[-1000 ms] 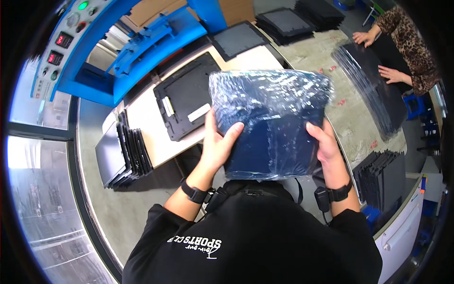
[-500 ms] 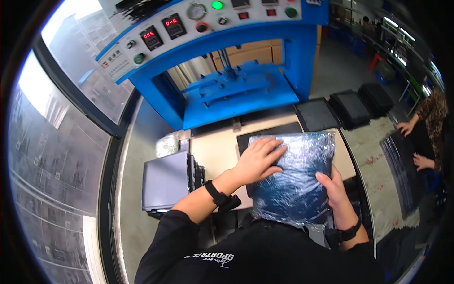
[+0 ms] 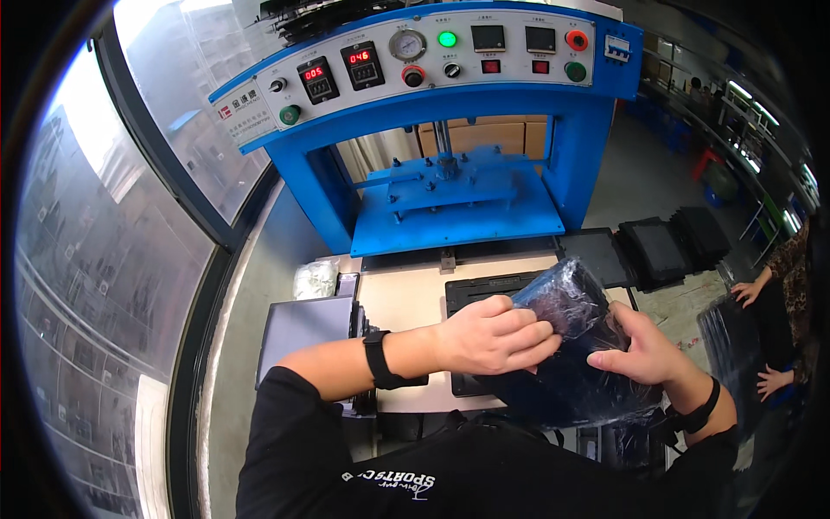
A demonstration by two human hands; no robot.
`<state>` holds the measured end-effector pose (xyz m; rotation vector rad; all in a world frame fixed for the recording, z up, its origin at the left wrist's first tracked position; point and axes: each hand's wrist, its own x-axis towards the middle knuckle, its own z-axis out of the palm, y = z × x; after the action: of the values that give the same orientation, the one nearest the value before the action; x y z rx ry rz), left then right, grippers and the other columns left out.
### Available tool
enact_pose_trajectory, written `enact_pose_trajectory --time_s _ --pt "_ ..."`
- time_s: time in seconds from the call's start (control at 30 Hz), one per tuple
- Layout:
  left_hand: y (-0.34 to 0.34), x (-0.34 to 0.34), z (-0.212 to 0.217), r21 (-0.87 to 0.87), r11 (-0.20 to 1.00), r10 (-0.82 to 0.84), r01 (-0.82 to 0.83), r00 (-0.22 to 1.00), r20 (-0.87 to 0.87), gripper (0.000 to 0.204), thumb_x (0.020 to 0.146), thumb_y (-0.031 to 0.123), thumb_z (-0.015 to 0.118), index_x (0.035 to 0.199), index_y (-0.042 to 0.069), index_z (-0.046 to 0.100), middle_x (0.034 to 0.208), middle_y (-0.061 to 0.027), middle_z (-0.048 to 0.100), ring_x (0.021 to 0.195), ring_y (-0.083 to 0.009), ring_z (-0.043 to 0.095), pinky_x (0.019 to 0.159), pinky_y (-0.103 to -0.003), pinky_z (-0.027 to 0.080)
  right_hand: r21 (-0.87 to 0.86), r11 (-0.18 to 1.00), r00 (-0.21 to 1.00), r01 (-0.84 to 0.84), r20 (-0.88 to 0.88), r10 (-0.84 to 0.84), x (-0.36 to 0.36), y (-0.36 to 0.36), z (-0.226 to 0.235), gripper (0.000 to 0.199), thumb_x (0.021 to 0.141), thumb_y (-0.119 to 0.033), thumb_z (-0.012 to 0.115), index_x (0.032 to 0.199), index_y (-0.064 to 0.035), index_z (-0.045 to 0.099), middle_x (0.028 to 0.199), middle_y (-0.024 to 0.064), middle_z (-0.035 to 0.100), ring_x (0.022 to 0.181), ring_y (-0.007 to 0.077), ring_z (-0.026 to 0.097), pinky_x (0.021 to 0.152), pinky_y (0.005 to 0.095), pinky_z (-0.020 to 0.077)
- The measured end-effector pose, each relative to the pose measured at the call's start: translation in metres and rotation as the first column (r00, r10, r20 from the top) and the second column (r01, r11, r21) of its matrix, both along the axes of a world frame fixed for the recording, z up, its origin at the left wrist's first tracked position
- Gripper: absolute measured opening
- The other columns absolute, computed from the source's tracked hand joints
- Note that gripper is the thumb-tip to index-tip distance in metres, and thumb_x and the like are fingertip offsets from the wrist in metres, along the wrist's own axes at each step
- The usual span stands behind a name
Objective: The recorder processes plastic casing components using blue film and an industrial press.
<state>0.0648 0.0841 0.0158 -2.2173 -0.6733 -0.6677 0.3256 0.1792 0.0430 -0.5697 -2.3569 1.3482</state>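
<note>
Bright window daylight, fisheye-warped edges

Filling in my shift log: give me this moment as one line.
left hand: on wrapped dark panel | right hand: gripping it | under: black tray | behind: blue press

— What stands at twelve o'clock?
— A blue press machine point(image 3: 450, 164), its control panel point(image 3: 432, 65) carrying red digit displays, a round gauge, a lit green lamp and coloured buttons. Under it hangs a blue press plate point(image 3: 458, 195).
— And on the desk point(image 3: 406, 298)?
— A black tray point(image 3: 480, 290) lies just below the press; a grey flat panel point(image 3: 303, 333) sits at nine o'clock, beside a small clear bag point(image 3: 316, 278).
— Toward three o'clock?
— Stacks of black trays point(image 3: 661, 251), and a co-worker's hands point(image 3: 748, 294) in a patterned sleeve. A large window point(image 3: 95, 259) fills the left.
</note>
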Motion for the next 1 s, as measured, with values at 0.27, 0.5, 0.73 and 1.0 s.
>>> enact_pose_trajectory --time_s 0.27,0.5,0.73,1.0 --pt "0.009 0.027 0.012 -0.016 0.998 -0.06 0.058 0.957 -0.283 0.028 0.078 0.029 0.061 0.097 0.009 0.065 0.108 0.0004 0.058 0.094 -0.0137 0.053 0.071 -0.025 0.038 0.109 0.981 0.969 -0.159 0.206 0.134 0.015 0.021 0.007 0.047 0.076 -0.025 0.075 0.106 0.0025 0.052 0.092 0.0186 0.064 0.085 0.0291 0.065 0.076 0.0355 0.0491" --pt "0.032 0.06 0.019 -0.288 0.954 -0.004 -0.086 0.955 -0.297 0.01 0.073 0.02 0.062 0.077 0.011 0.06 0.068 -0.0001 0.042 0.061 -0.0123 0.046 0.052 -0.026 0.031 0.08 0.979 0.967 -0.188 0.188 0.171 0.041 0.044 0.007 0.043 0.079 -0.027 0.072 0.104 0.0011 0.052 0.088 0.0176 0.062 0.083 0.0294 0.062 0.072 0.0357 0.0476" --pt "0.026 0.07 -0.005 -0.348 0.935 -0.114 -0.065 0.875 -0.471 0.022 0.072 0.019 0.055 0.086 0.004 0.062 0.091 -0.0057 0.054 0.093 -0.02 0.053 0.089 -0.032 0.04 0.138 0.976 0.931 -0.168 0.348 0.111 0.061 0.066 -0.006 0.038 0.075 -0.024 0.074 0.096 -0.0004 0.052 0.072 0.0143 0.059 0.064 0.0293 0.057 0.057 0.0364 0.043" --pt "0.051 0.032 -0.034 -0.636 0.639 0.195 -0.434 0.89 -0.412 0.041 0.075 0.023 0.071 0.107 0.004 0.053 0.082 -0.0063 0.06 0.083 -0.0221 0.058 0.078 -0.038 0.041 0.155 0.988 0.984 -0.011 0.175 -0.016 0.103 0.091 -0.033 0.042 0.079 -0.023 0.071 0.106 0.0037 0.054 0.088 0.0106 0.063 0.081 0.015 0.058 0.072 0.0317 0.0472"
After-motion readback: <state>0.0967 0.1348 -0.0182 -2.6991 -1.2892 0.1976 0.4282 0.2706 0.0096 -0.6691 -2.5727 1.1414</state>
